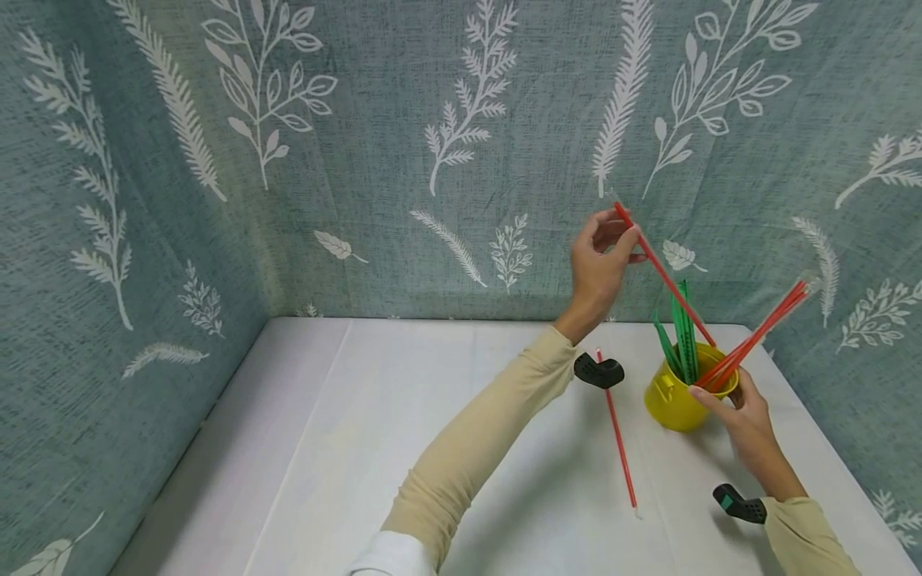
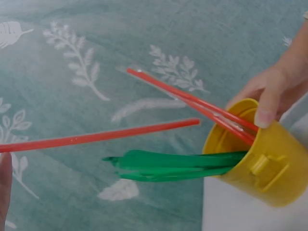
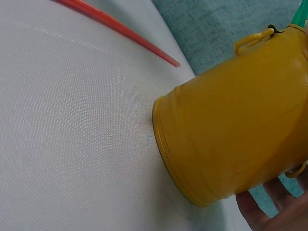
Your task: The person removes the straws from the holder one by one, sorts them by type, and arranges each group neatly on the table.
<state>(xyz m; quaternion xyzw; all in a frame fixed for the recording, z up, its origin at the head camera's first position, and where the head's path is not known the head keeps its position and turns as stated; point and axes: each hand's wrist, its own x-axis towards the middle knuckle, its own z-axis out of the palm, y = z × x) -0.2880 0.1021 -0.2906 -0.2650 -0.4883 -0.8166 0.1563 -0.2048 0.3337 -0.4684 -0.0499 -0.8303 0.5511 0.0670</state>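
Observation:
My left hand [image 1: 601, 252], raised in front of the cloth backdrop, pinches a red straw [image 1: 663, 272] in a clear wrapper near its upper end. The straw slants down to the right, its lower tip at the mouth of a yellow bucket [image 1: 670, 406]. My right hand [image 1: 749, 428] grips the bucket from the right, thumb at the rim in the left wrist view and fingers against the outer wall. Inside the bucket lean several red straws [image 1: 771, 324] and a bunch of long green-wrapped pieces [image 2: 178, 166]. Another red straw [image 1: 621, 448] lies on the table left of the bucket.
A white cloth covers the table [image 1: 360, 448]. Blue-green leaf-patterned fabric [image 1: 389, 160] rises at the back and both sides. Black wrist-camera mounts [image 1: 599, 372] stick out from both forearms; the left one overlaps the lying straw in the head view.

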